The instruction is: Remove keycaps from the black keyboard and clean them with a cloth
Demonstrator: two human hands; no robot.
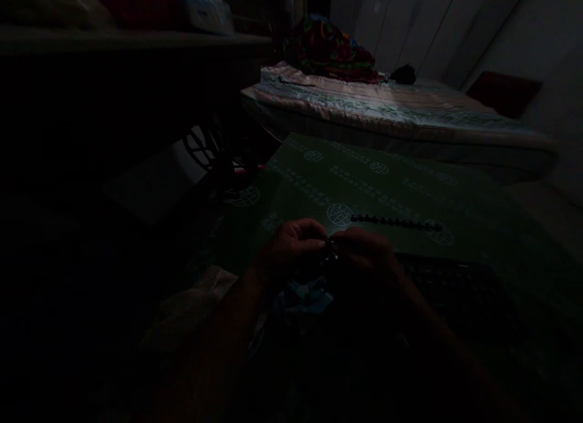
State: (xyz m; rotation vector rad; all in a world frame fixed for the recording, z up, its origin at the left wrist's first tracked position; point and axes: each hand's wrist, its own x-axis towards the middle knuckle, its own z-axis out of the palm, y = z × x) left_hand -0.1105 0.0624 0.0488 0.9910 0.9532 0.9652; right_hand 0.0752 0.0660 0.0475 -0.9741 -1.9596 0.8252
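The light is very dim. My left hand [294, 245] and my right hand [367, 250] meet near the middle, fingertips pinched together. Between them is a small dark thing with shiny spots [331, 253], too dim to name; both hands seem to grip it. Just beyond, a row of small dark pieces [396, 222] lies in a line on the green printed board [364, 186]. To the right of my right hand is a black keyboard [455, 283], partly lost in shadow. Blue cloth [305, 296] shows below my hands.
A pale cloth [200, 298] lies by my left forearm. Beyond the board stands a bed [401, 107] with a colourful bundle [332, 52] on it. At the left is a shelf or tabletop [136, 40] holding packages, with a dark spoked wheel [198, 148] below.
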